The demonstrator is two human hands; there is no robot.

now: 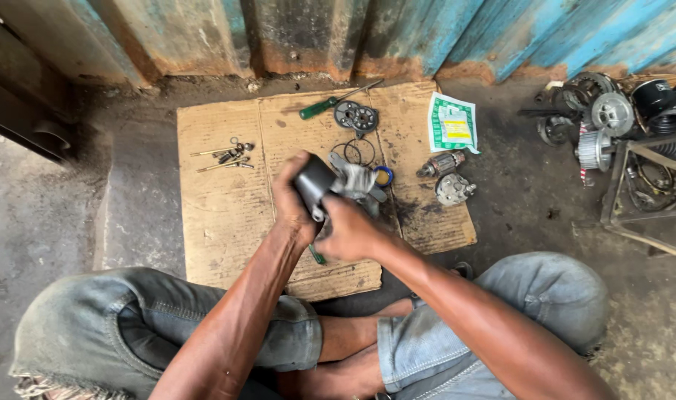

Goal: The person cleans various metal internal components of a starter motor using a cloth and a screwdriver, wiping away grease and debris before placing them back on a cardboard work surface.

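Over the cardboard [227,200], the left hand [293,204] is clenched around a dark cylinder [312,180]; the right hand [349,233] grips a small green-handled tool [317,255] just below it. The cylinder looks heavy, rigid metal, probably greasy: best held around its barrel, clear of the pale end casting [356,180]

Roadside repair workshop, floor-level. Evidence: grimy concrete floor [49,222]; flattened cardboard sheet [227,192] as work mat; green-handled screwdriver [323,106]; motor armature [442,164]; heap of gears and pulleys [612,118]; rusted blue corrugated wall [501,37].
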